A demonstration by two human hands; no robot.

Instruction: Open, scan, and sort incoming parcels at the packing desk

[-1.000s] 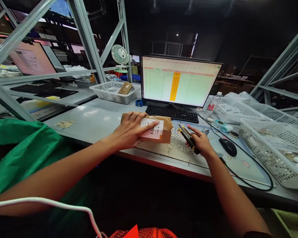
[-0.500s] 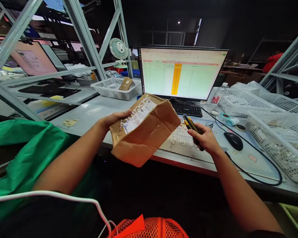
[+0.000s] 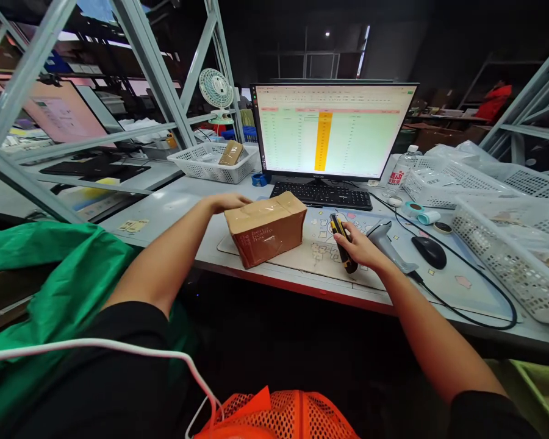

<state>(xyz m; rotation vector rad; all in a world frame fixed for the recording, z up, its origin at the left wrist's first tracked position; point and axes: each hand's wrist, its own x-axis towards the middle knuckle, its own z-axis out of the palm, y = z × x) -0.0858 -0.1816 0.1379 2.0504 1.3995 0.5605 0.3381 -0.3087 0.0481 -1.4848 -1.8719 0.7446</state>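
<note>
A brown cardboard box point(image 3: 268, 241) with lines of print on its near side is at the desk's front edge, over the drawing-covered mat point(image 3: 320, 251). At the box's far left edge is my left hand point(image 3: 231, 201), gripping it from behind; its fingertips are partly hidden by the box. Right of the box, my right hand point(image 3: 359, 244) is closed around a yellow-and-black utility knife point(image 3: 343, 235). Whether its blade is out cannot be made out. Just beyond the right hand, a grey barcode scanner point(image 3: 388, 244) lies on the mat.
A monitor point(image 3: 293, 140) stands behind a black keyboard point(image 3: 322, 195). Baskets flank the desk: a white one point(image 3: 231, 174) at left, a larger one point(image 3: 498, 256) at right. A mouse point(image 3: 430, 252), a cable and a bottle point(image 3: 400, 171) lie or stand at right.
The cardboard box has been turned over and lowered to the desk, so its label no longer shows. My right hand with the utility knife has shifted slightly left, uncovering the scanner.
</note>
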